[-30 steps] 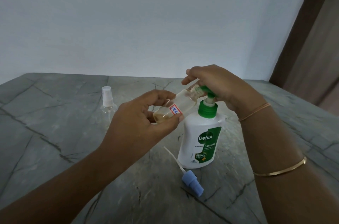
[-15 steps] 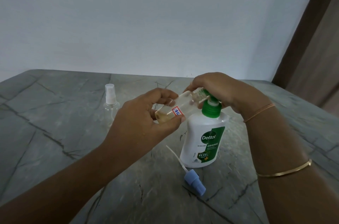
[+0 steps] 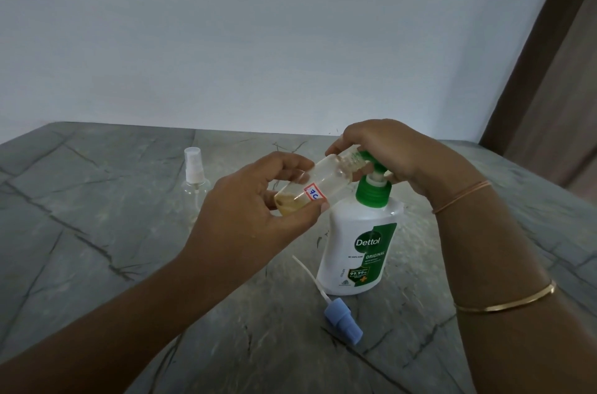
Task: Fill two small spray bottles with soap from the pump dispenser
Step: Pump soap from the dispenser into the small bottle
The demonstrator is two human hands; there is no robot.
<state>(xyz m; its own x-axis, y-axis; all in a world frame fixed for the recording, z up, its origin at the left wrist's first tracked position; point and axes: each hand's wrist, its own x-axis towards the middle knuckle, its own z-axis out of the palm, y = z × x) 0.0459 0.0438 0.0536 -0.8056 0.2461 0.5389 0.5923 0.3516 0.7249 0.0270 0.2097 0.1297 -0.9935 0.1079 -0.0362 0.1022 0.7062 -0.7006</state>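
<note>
Counting two small clear spray bottles: one tilted bottle (image 3: pixel 318 182) with a red-bordered sticker, one capped bottle (image 3: pixel 194 182) standing on the table (image 3: pixel 97 248). One white pump dispenser (image 3: pixel 361 241) with green top, one loose blue spray cap (image 3: pixel 343 322) lying flat. Two hands showing, left hand (image 3: pixel 255 216) and right hand (image 3: pixel 391 154); two bands sitting on the right arm, a thin wrist band (image 3: pixel 462 198) and a gold bangle (image 3: pixel 507 303).

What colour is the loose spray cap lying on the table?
Light blue spray cap, with a white tube; head view.

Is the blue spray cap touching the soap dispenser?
Apart. The head view shows the blue spray cap lying on the table in front of the soap dispenser, with bare tabletop between them.
</note>
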